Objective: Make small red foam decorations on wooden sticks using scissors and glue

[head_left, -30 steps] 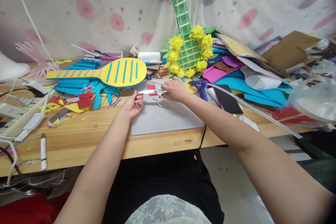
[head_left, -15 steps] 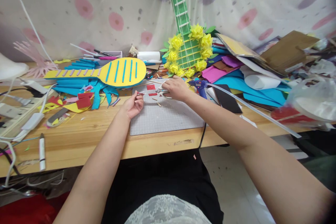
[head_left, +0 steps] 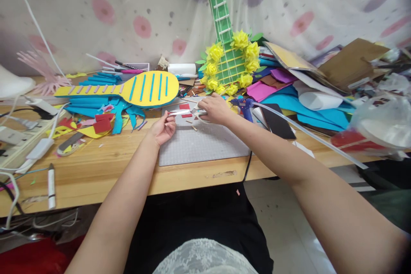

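My right hand (head_left: pixel 214 109) is closed around the handles of a pair of scissors (head_left: pixel 181 112), whose blades point left over the grey cutting mat (head_left: pixel 205 150). At the blade tips is my left hand (head_left: pixel 163 130), its thumb and finger pinched together and the other fingers curled. What it pinches is too small to make out. Small red pieces (head_left: pixel 185 106) lie on the mat behind the blades, and short thin stick-like bits (head_left: pixel 194 128) lie in front of them.
A yellow guitar-shaped cutout (head_left: pixel 146 87) with blue strips lies behind my left hand. A green guitar model (head_left: pixel 229 66) with yellow flowers leans against the curtain. To the right are a blue glue gun (head_left: pixel 245 108) and stacked coloured sheets. A power strip (head_left: pixel 19 141) sits far left.
The scissor blades look brighter and a little differently angled at the left fingertips. Both hands stay in nearly the same place.
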A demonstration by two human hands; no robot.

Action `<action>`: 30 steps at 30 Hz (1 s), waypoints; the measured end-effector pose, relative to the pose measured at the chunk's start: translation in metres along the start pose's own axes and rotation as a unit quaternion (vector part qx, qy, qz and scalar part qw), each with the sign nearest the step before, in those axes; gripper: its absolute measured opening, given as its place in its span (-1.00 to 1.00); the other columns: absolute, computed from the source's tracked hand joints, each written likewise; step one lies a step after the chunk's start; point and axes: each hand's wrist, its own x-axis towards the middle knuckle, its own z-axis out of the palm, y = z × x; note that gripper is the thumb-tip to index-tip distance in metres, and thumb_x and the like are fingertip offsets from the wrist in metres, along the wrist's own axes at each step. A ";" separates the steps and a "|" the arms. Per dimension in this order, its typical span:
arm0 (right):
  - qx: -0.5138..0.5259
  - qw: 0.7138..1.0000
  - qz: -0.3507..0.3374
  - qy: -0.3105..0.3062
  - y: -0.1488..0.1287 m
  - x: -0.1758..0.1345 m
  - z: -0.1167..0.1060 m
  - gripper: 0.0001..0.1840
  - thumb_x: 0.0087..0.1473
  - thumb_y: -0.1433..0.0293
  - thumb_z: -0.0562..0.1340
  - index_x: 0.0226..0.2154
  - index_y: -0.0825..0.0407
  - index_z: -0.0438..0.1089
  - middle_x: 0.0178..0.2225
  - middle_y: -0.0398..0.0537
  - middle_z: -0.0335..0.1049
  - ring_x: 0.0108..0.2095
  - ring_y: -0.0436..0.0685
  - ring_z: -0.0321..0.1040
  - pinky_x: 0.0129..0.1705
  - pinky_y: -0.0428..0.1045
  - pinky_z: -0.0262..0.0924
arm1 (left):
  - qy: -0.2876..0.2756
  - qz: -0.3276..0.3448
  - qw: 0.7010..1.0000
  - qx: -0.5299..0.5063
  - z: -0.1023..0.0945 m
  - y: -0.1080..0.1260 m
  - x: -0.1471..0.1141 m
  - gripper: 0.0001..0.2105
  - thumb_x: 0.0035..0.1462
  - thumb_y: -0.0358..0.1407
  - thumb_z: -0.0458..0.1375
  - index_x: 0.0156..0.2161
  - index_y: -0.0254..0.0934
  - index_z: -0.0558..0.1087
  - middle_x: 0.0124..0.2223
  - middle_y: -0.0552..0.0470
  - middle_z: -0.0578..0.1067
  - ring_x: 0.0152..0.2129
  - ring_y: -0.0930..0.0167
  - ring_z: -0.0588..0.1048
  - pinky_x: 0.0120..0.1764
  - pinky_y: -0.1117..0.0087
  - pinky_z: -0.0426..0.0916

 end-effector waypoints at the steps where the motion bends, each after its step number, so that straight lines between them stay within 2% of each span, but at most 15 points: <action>1: -0.003 1.000 0.000 -0.003 0.000 0.000 0.000 -0.71 -0.01 0.22 0.13 -0.28 0.07 0.31 -0.31 0.02 0.39 -0.30 0.14 0.24 -0.25 0.02 -0.17 | -0.001 -0.002 1.000 0.000 0.000 0.000 0.000 -0.80 0.18 -0.26 -0.04 -0.44 -0.32 0.19 -0.62 0.20 0.16 -0.77 0.67 0.15 -0.69 0.70 0.14; 6: -0.007 1.000 0.001 -0.014 0.002 0.001 0.001 -0.72 0.00 0.24 0.11 -0.27 0.06 0.32 -0.31 0.02 0.39 -0.30 0.13 0.23 -0.26 0.02 -0.18 | 0.002 -0.012 1.000 -0.011 0.001 0.000 0.000 -0.79 0.17 -0.26 -0.03 -0.45 -0.32 0.18 -0.63 0.20 0.17 -0.78 0.67 0.15 -0.70 0.71 0.14; 17: -0.012 1.000 -0.018 0.015 0.004 -0.002 0.005 -0.75 -0.01 0.31 0.11 -0.29 0.10 0.33 -0.31 0.06 0.39 -0.33 0.14 0.21 -0.27 0.03 -0.21 | -0.009 -0.023 0.999 -0.023 -0.001 -0.001 -0.002 -0.78 0.17 -0.29 -0.02 -0.48 -0.32 0.16 -0.63 0.21 0.18 -0.79 0.68 0.16 -0.69 0.70 0.16; 24: 0.003 0.999 0.011 0.044 0.007 -0.003 0.008 -0.77 -0.02 0.30 0.10 -0.32 0.09 0.33 -0.36 0.02 0.37 -0.34 0.13 0.19 -0.27 0.03 -0.22 | -0.028 -0.029 0.999 -0.036 -0.002 0.000 0.000 -0.77 0.19 -0.25 -0.06 -0.46 -0.33 0.17 -0.64 0.20 0.20 -0.78 0.68 0.18 -0.68 0.71 0.17; 30: -0.004 0.998 -0.025 0.063 0.006 0.000 0.007 -0.77 -0.06 0.32 0.13 -0.31 0.09 0.31 -0.34 0.01 0.36 -0.33 0.13 0.19 -0.25 0.03 -0.22 | -0.027 -0.031 0.998 -0.037 -0.003 0.001 0.000 -0.75 0.19 -0.25 -0.05 -0.49 -0.31 0.13 -0.64 0.20 0.20 -0.78 0.68 0.18 -0.68 0.70 0.18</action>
